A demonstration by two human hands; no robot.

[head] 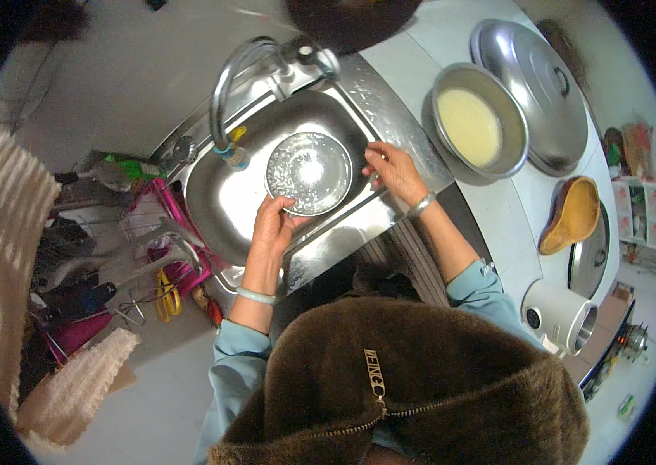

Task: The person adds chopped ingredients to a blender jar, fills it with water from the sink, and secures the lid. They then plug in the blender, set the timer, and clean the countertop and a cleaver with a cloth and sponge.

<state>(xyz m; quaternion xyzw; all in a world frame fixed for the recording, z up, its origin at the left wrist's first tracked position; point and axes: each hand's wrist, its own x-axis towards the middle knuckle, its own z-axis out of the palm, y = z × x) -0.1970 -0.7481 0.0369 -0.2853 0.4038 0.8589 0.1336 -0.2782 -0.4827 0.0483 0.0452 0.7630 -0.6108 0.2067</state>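
Observation:
My left hand (277,225) grips the near rim of a round, shiny metal bowl (316,165), thumb over the edge. Droplets or bubbles and a bright glare cover its inside, so I cannot tell how much liquid it holds. The bowl is over a stainless-steel sink (229,221). To its right, my right hand (393,171) hovers by the sink's right rim, fingers loosely bent and apart, with nothing clearly held. A curved chrome faucet (229,81) with a blue-tipped nozzle (234,157) reaches over the basin's left side; no stream of water shows.
On the right counter stand a deep metal pot (441,116) with pale yellow contents, a large metal lid (537,87), a gourd ladle (575,212) and a white appliance (555,314). A pink rack (159,203) with utensils and yellow-handled scissors (168,296) crowd the sink's left.

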